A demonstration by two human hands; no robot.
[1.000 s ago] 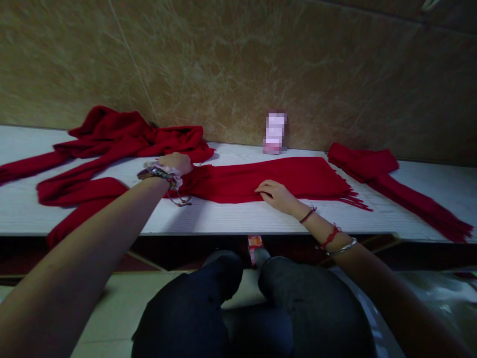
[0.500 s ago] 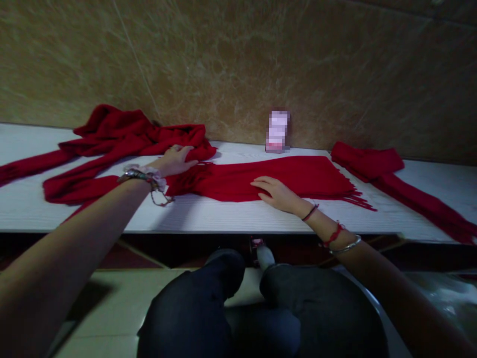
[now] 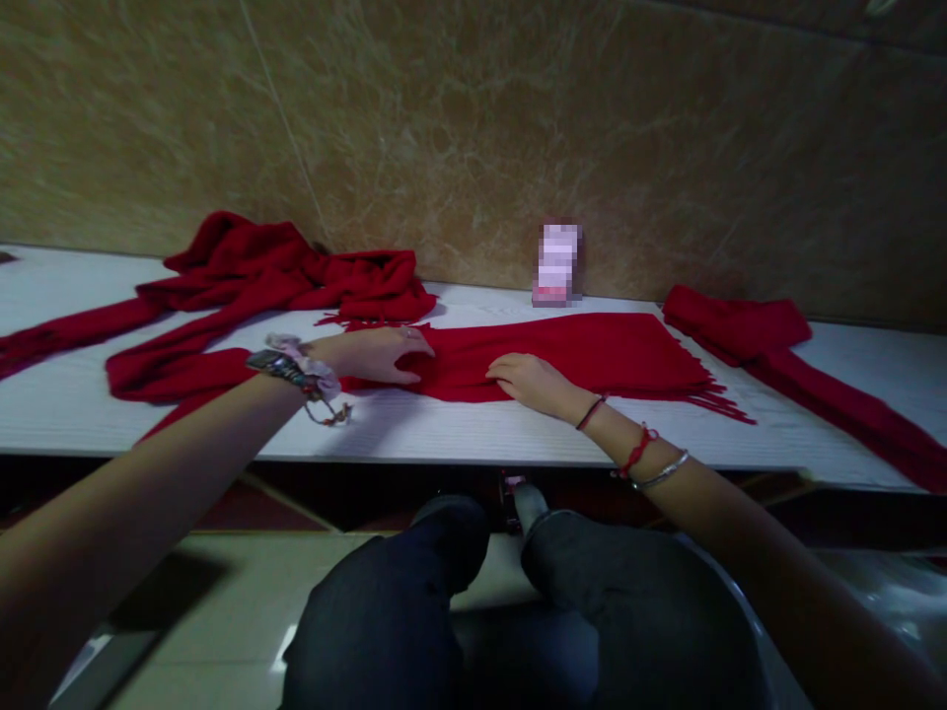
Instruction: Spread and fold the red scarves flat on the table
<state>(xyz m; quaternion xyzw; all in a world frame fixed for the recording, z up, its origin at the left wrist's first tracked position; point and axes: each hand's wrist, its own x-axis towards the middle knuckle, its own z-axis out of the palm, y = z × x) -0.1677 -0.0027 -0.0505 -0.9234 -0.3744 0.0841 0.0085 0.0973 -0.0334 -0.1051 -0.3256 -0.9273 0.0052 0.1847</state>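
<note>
A red fringed scarf (image 3: 599,350) lies stretched lengthwise on the white wood-grain surface, its fringe fanned out at the right end. Over its left part is my left hand (image 3: 381,355), open, with thumb and fingers apart, covering some of that end. My right hand (image 3: 534,383) rests on the scarf's near side around the middle, fingers slightly bent and laid on the cloth, gripping nothing that I can see. Behind and left of my left hand, a crumpled heap of red cloth (image 3: 244,256) trails long strips toward the left.
Another red scarf (image 3: 740,325), folded over at one end, lies at the right. A blurred-out phone-like object (image 3: 558,264) leans on the brown marbled wall (image 3: 444,128). The white tabletop (image 3: 414,434) ends just above my knees.
My left hand has moved right and nearer, from beside the red heap onto the scarf's left part. My right hand has slid slightly left, its fingers a little more bent.
</note>
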